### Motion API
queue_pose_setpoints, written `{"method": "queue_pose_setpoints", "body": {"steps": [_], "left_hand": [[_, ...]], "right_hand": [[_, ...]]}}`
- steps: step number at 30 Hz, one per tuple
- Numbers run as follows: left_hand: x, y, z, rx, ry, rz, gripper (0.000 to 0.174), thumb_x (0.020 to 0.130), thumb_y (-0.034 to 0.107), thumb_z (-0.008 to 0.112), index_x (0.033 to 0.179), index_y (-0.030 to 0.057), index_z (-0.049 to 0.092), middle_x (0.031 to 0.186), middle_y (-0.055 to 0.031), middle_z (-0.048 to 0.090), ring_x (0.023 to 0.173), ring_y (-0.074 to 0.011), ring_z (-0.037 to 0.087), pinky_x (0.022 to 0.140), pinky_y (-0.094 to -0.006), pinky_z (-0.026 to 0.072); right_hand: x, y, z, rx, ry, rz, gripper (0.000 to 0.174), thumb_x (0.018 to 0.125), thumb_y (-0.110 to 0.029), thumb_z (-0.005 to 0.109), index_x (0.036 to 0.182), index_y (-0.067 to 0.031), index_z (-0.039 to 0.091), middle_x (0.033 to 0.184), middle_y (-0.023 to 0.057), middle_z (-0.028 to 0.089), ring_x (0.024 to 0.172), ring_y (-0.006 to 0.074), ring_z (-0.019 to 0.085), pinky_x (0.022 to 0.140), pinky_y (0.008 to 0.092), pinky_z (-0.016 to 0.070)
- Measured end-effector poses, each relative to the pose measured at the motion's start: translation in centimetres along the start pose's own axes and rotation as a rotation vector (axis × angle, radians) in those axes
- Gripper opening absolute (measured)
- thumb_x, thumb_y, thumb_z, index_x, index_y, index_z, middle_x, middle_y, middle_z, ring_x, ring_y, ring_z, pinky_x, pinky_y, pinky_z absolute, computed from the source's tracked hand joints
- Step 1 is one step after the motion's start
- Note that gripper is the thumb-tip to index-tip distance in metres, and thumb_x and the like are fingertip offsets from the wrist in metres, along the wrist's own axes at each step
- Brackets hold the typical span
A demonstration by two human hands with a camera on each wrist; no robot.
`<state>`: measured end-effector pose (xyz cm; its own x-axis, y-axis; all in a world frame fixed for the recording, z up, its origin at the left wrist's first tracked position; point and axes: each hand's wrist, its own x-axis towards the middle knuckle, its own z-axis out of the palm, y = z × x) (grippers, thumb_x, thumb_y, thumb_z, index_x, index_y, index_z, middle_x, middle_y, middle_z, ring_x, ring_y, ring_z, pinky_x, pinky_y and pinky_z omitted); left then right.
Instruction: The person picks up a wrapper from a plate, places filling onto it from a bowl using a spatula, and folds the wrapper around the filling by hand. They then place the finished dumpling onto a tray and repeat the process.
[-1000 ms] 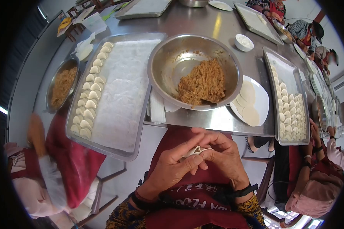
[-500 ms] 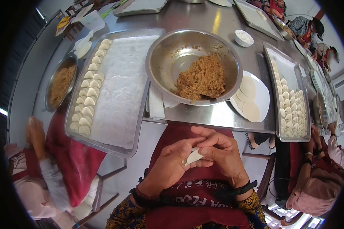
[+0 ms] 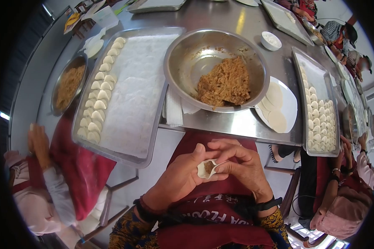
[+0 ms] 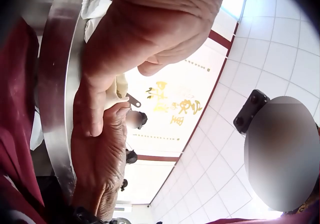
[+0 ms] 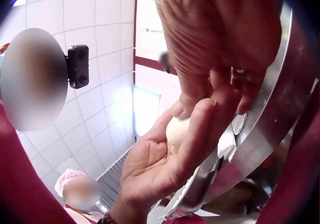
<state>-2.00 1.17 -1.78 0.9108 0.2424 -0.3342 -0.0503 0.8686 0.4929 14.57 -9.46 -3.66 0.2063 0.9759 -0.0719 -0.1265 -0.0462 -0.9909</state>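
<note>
**Dumpling, part-folded, held in both hands**

Changed since half a second ago: dumpling (image 3: 207, 168) opened from a closed white fold into a small cup, with brown filling now showing. Bowl and trays shifted slightly in the head view.

- Location: over the lap, on the near side of the surface (image 3: 237, 124) edge. Touching nothing but the hands.
- Left hand (image 3: 180, 178): curled under and round the dumpling, thumb raised along its left rim. Grasping it.
- Right hand (image 3: 242, 164): fingers bent, fingertips pinching the right rim. Also grasping it.
- Relation: lodged between the two hands and carried mainly by the left, with the right meeting it from the right side. Open mouth turned up toward the head camera. Long axis hard to fix, the shape being near round.
- Ahead on the surface, well apart from the hands:
  - bowl (image 3: 170, 74) of filling, straight in front
  - plate (image 3: 290, 103) of round wrappers, tucked just right of the bowl
  - tray (image 3: 124, 155) with rows of finished dumplings, front left
</note>
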Motion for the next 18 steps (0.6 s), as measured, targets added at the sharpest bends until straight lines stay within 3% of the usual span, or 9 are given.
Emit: {"method": "queue_pose_setpoints", "body": {"steps": [3, 7, 9, 10, 13, 15, 18], "left_hand": [[0.0, 0.4, 0.0, 0.048, -0.021, -0.019, 0.066, 0.104, 0.048, 0.03, 0.135, -0.0092, 0.041, 0.129, -0.0148, 0.053, 0.119, -0.0218, 0.056, 0.103, -0.0437, 0.0469], [0.4, 0.3, -0.4, 0.063, -0.043, -0.035, 0.065, 0.104, 0.049, 0.028, 0.134, -0.0066, 0.043, 0.129, -0.0136, 0.053, 0.119, -0.0208, 0.056, 0.103, -0.0423, 0.0475], [0.6, 0.5, -0.3, 0.145, -0.025, -0.069, 0.074, 0.103, 0.053, 0.02, 0.139, -0.0103, 0.031, 0.131, -0.0231, 0.05, 0.121, -0.0286, 0.054, 0.102, -0.0526, 0.0473], [0.7, 0.5, -0.2, 0.146, -0.025, -0.069, 0.074, 0.103, 0.053, 0.02, 0.139, -0.0103, 0.031, 0.131, -0.0231, 0.05, 0.121, -0.0286, 0.054, 0.102, -0.0526, 0.0473], [1.0, 0.3, 0.0, 0.034, -0.004, -0.092, 0.075, 0.102, 0.054, 0.018, 0.139, -0.0101, 0.032, 0.132, -0.0241, 0.049, 0.123, -0.0308, 0.052, 0.104, -0.0543, 0.0447], [1.5, -0.9, -0.1, -0.284, 0.111, -0.044, 0.074, 0.102, 0.056, 0.021, 0.133, -0.0085, 0.041, 0.127, -0.0185, 0.053, 0.12, -0.0268, 0.054, 0.105, -0.0487, 0.0437], [1.9, -2.2, -0.7, -0.403, 0.123, -0.003, 0.072, 0.102, 0.055, 0.021, 0.132, -0.0083, 0.041, 0.127, -0.0185, 0.053, 0.119, -0.0275, 0.054, 0.106, -0.0497, 0.0418]], "right_hand": [[0.1, -1.2, 0.8, 0.072, 0.036, 0.12, 0.018, 0.079, -0.002, 0.074, 0.097, -0.0058, 0.072, 0.126, 0.0095, 0.063, 0.124, 0.0223, 0.052, 0.102, 0.0353, 0.0437], [0.1, -0.4, 0.2, -0.105, -0.026, 0.005, 0.019, 0.08, -0.002, 0.073, 0.098, -0.0054, 0.072, 0.124, 0.0094, 0.064, 0.124, 0.0231, 0.052, 0.103, 0.0358, 0.0433], [0.0, 0.2, 0.0, -0.116, -0.042, -0.056, 0.016, 0.081, -0.002, 0.073, 0.096, -0.0046, 0.072, 0.121, 0.0093, 0.065, 0.125, 0.0242, 0.052, 0.104, 0.0368, 0.0427], [0.0, 0.2, 0.0, -0.116, -0.042, -0.056, 0.016, 0.081, -0.002, 0.073, 0.096, -0.0046, 0.072, 0.121, 0.0093, 0.065, 0.125, 0.0242, 0.052, 0.104, 0.0368, 0.0427], [-0.2, 0.0, 0.6, -0.084, 0.002, -0.115, 0.013, 0.081, -0.001, 0.072, 0.093, -0.0041, 0.071, 0.119, 0.0092, 0.067, 0.126, 0.0253, 0.05, 0.104, 0.0379, 0.0423], [-0.2, -0.1, 1.4, 0.056, 0.105, -0.093, 0.013, 0.081, -0.001, 0.072, 0.093, -0.0043, 0.071, 0.117, 0.0086, 0.067, 0.127, 0.0257, 0.049, 0.104, 0.0388, 0.0423], [-0.2, 0.2, 1.9, 0.099, 0.189, -0.046, 0.017, 0.082, -0.001, 0.071, 0.098, -0.0053, 0.07, 0.114, 0.0081, 0.068, 0.128, 0.025, 0.048, 0.103, 0.038, 0.0439]]}}
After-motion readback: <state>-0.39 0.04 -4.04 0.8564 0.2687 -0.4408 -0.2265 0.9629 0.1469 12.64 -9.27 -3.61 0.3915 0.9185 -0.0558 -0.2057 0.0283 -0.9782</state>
